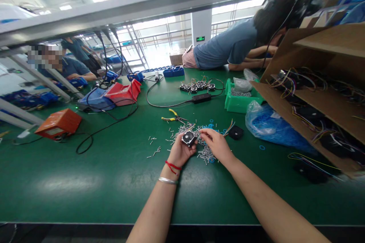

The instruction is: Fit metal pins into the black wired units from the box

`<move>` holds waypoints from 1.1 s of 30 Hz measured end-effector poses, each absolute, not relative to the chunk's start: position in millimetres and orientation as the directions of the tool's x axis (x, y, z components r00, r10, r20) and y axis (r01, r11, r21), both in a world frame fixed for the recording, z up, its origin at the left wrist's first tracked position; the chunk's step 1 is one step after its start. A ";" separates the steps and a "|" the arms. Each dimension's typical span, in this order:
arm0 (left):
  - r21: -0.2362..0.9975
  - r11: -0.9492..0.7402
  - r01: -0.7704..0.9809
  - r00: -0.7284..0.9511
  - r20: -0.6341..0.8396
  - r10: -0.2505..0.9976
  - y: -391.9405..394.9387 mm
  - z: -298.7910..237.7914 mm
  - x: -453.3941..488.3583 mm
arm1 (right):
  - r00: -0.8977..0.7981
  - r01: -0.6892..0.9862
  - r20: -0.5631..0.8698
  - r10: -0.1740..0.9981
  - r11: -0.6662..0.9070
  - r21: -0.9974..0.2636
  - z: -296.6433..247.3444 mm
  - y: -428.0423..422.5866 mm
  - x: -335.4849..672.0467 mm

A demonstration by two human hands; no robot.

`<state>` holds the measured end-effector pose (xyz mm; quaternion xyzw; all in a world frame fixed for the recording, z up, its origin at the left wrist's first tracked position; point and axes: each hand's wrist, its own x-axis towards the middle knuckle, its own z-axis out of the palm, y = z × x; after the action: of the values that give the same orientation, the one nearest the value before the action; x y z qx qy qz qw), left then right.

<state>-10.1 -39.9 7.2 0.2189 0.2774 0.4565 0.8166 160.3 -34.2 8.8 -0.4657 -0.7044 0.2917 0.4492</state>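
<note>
My left hand (181,151) is closed around a small square black motor (188,138) with a silvery face turned up. Just to its right, my right hand (215,142) has its thumb and forefinger pinched together over a loose pile of metal screws (205,155). Whatever lies between those fingertips is too small to make out. Blue rings (211,121) are scattered among the screws. Pliers (174,117) with yellow handles rest behind the pile. Right of my right hand sits another black motor (236,132) with coloured wires.
A green bin (238,104) and a blue plastic bag (270,127) stand right, beside a cardboard box (285,110) of wired motors. Several motors (196,86) sit farther back. Red (125,92) and blue bins (97,100) and an orange box (59,124) are left. Other people work beyond the table.
</note>
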 end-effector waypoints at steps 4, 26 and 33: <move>0.606 0.570 -0.555 0.543 -0.255 0.800 -41.6 7.3 -10.2 | -0.164 0.320 0.367 0.916 0.401 -0.858 14.1 -38.0 158.4; 0.657 0.686 -0.313 0.723 -0.303 0.621 -47.7 13.4 -10.3 | -0.201 0.290 0.363 0.910 0.410 -0.865 32.6 -49.5 154.3; 0.635 0.709 -0.307 0.743 -0.305 0.595 -45.9 11.5 -11.5 | -0.218 0.177 0.271 0.938 0.311 -0.934 28.6 -48.6 151.5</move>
<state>-11.5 -45.9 11.5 0.2848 0.2531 0.2538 0.8891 151.5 -48.6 28.6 -0.4198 -0.6638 0.4101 0.4636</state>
